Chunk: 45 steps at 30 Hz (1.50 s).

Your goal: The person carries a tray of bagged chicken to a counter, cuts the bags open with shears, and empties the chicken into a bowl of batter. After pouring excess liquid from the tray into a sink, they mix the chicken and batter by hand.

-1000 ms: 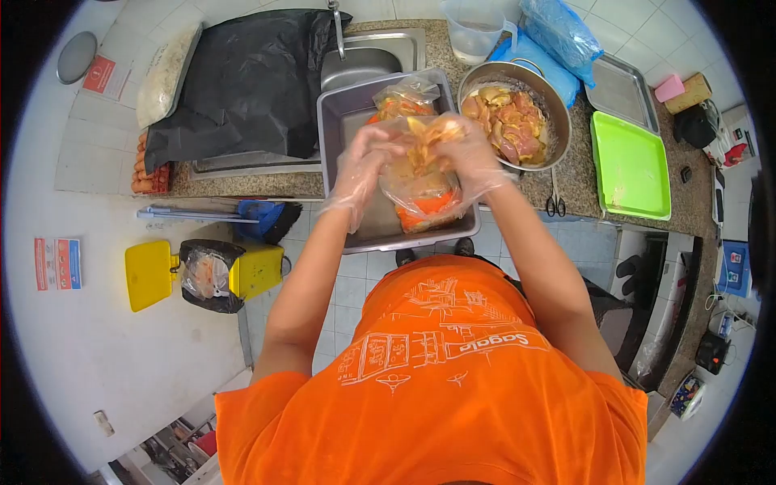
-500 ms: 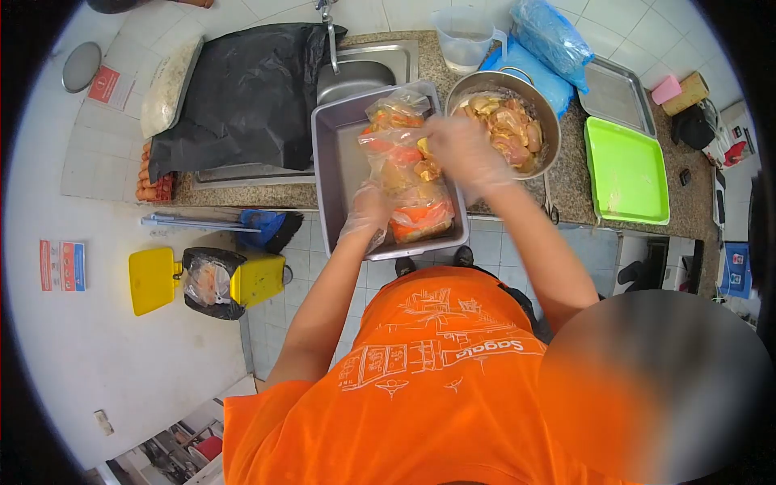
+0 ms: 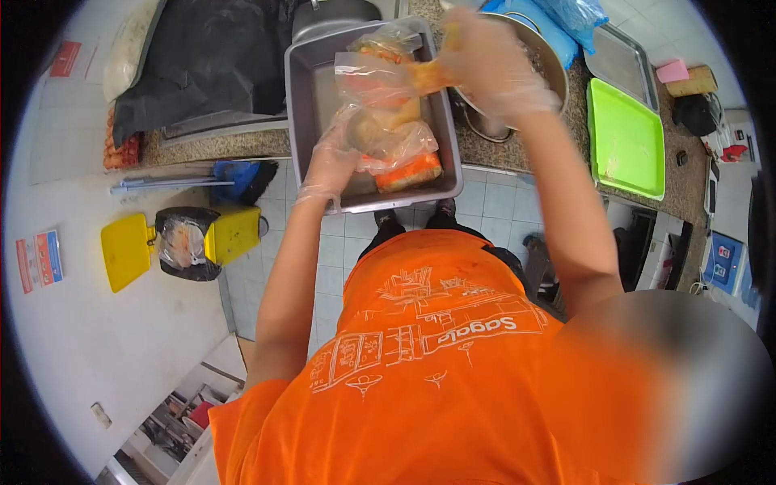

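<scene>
Meat [image 3: 430, 77], pinched by the right hand [image 3: 495, 71] over the tub [image 3: 322, 85], looks soft and slippery, best held round its middle. The left hand [image 3: 333, 155] pinches the thin bag [image 3: 404, 139] beside it.

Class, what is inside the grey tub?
Inside the grey tub are clear bags with orange contents. The left hand and the bags cover parts of its floor; anything beneath is hidden.
</scene>
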{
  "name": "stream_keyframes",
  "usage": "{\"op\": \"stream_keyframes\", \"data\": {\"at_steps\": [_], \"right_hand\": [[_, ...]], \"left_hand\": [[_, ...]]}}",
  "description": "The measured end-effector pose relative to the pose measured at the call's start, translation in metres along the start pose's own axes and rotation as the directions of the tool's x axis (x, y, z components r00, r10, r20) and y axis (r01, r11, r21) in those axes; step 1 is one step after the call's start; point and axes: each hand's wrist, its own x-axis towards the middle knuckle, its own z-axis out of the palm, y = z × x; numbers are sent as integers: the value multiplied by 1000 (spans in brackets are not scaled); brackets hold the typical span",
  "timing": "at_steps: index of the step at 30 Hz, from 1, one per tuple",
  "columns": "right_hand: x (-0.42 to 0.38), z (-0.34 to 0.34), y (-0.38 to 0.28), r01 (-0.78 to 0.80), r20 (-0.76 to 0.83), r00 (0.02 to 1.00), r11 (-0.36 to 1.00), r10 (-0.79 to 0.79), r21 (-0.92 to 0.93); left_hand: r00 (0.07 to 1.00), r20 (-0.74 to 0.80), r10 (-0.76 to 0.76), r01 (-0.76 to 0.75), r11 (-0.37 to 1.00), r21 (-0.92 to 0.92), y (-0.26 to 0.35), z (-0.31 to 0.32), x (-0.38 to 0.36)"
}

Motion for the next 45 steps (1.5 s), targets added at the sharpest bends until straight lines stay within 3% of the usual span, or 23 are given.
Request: {"op": "stream_keyframes", "data": {"at_steps": [3, 4, 6, 8, 12, 13, 14, 16, 19, 21, 24, 26, 27, 29, 31, 33, 34, 36, 37, 38, 40, 43, 45], "right_hand": [[-4, -41, 52, -161, -32, 984, 960, 173, 230], [-4, -38, 74, -225, 5, 973, 934, 233, 277], [-14, -32, 112, -128, -69, 990, 992, 126, -24], [-20, -27, 130, -104, -93, 990, 994, 107, 31], [-26, -26, 113, -411, 182, 911, 835, 369, 365], [-28, -21, 126, -346, 136, 938, 865, 318, 363], [-25, -12, 133, -267, 94, 964, 891, 250, 367], [-25, -17, 117, -426, 226, 904, 778, 362, 462], [-18, -24, 183, -471, 328, 875, 782, 357, 407], [-22, -30, 193, -488, 256, 873, 748, 415, 451], [-31, -48, 198, -570, 206, 816, 695, 540, 438], [-50, -53, 216, -605, 157, 779, 662, 606, 442], [-64, -50, 239, -639, 158, 753, 655, 638, 402], [-101, -33, 260, -679, 20, 710, 677, 704, 284], [-152, -5, 292, -771, 86, 634, 619, 769, 150], [-223, 75, 401, -662, 181, 727, 746, 663, -75], [-235, 95, 372, -539, 120, 821, 827, 559, -162], [-229, 92, 265, -475, 69, 865, 856, 497, -206], [-230, 97, 253, -444, 66, 880, 865, 470, -234], [-233, 100, 244, -416, 61, 894, 872, 444, -260], [-239, 109, 241, -404, 14, 905, 868, 426, -289], [-254, 122, 248, -460, -59, 882, 827, 467, -324], [-270, 135, 257, -477, -14, 862, 802, 506, -360]], "left_hand": [[969, -59, 238, -237, 971, 20, -38, -9, 10], [984, -41, 172, -176, 978, -109, -34, -12, 5], [998, -5, 64, -61, 934, -353, -15, -21, -10], [996, -49, 71, -85, 889, -449, -6, -34, -20], [979, -192, 71, -176, 773, -610, -6, -83, -35], [978, -202, 44, -170, 730, -662, -7, -98, -43], [966, -251, 53, -217, 693, -687, -18, -115, -47], [940, -337, 52, -287, 656, -698, -27, -164, -74], [864, -503, 32, -377, 703, -603, -58, -252, -125], [775, -631, -32, -355, 805, -476, -78, -320, -168], [591, -795, -136, -28, 982, -189, -205, -460, -204], [661, -647, -380, -7, 859, -511, -217, -492, -227], [638, -674, -372, 47, 893, -448, -286, -535, -213], [530, -818, -224, 210, 969, -129, -234, -495, -172], [506, -853, 127, 320, 891, 322, -157, -427, -133], [591, -723, 357, -121, 926, 358, -83, -319, -87], [679, -614, 401, -202, 907, 368, -65, -274, -63], [862, -373, 344, -276, 934, 225, -13, -160, -32], [945, -165, 283, -228, 930, 289, -3, -115, -12], [897, -37, 441, -352, 762, 544, -5, -72, 1], [948, 210, 240, -317, 635, 704, 13, -1, 11], [928, 302, 219, -360, 320, 876, -24, 56, 16], [917, 345, 199, -390, 277, 878, -40, 73, 29]]}}
